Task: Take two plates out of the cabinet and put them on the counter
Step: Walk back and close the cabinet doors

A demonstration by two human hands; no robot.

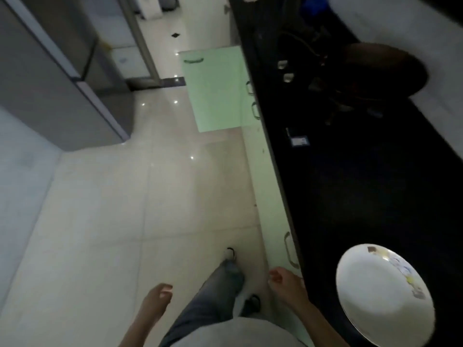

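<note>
A white plate (383, 294) with a small coloured pattern along its right rim lies flat on the black counter (350, 186) at the lower right. A pale green cabinet door (215, 91) stands swung out over the floor farther ahead; the cabinet's inside is hidden. My left hand (157, 300) hangs low over the floor with loose fingers and holds nothing. My right hand (283, 281) hangs beside the counter's front edge, left of the plate and apart from it, fingers slightly curled and empty. No second plate shows.
A dark round pan (383, 71) sits on a stove at the counter's far end, with a small blue-and-white packet (299, 141) nearer. A grey fridge (62, 78) stands at the left. Green drawer fronts with metal handles (289, 249) run below the counter. Pale floor tiles (125, 209) lie ahead.
</note>
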